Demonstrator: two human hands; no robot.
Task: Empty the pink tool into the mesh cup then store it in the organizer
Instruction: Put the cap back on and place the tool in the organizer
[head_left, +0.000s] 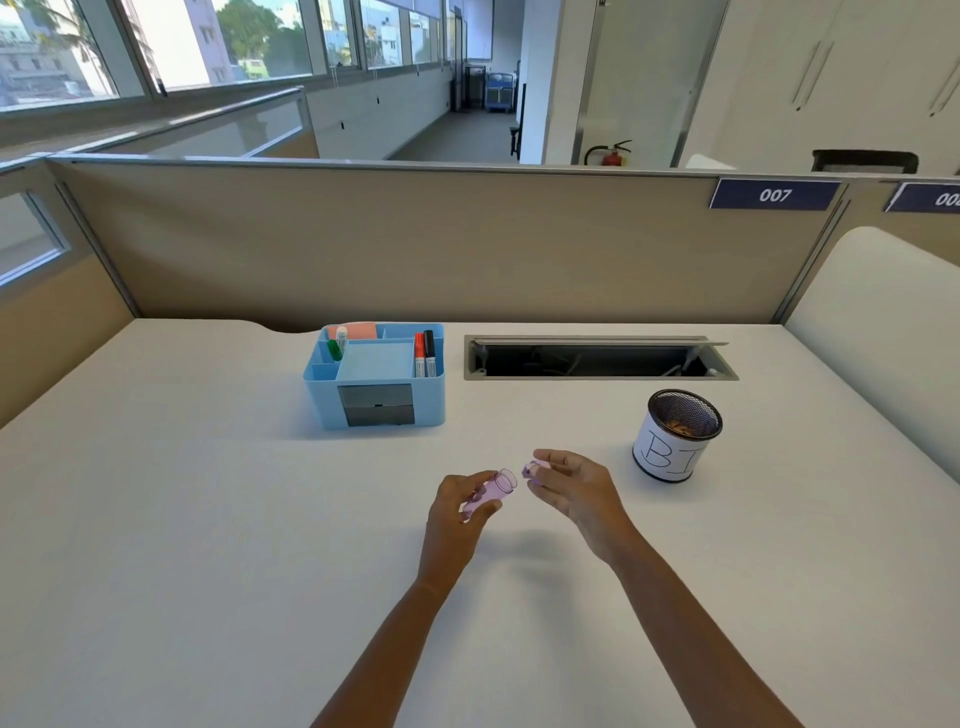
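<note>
Head view: a translucent pink container (492, 493) is clamped in the fingers of the left hand (460, 512) above the middle of the white table (208, 519), its open mouth turned toward the right hand (574, 491); a small pink sharpener piece (534, 470) is pinched between the right thumb and fingers, just beside that mouth but apart from it; the mesh cup (675, 436), wrapped in a lettered paper label, is seen nearer the right edge; the blue organizer (375, 375), holding markers, is set near the back edge.
</note>
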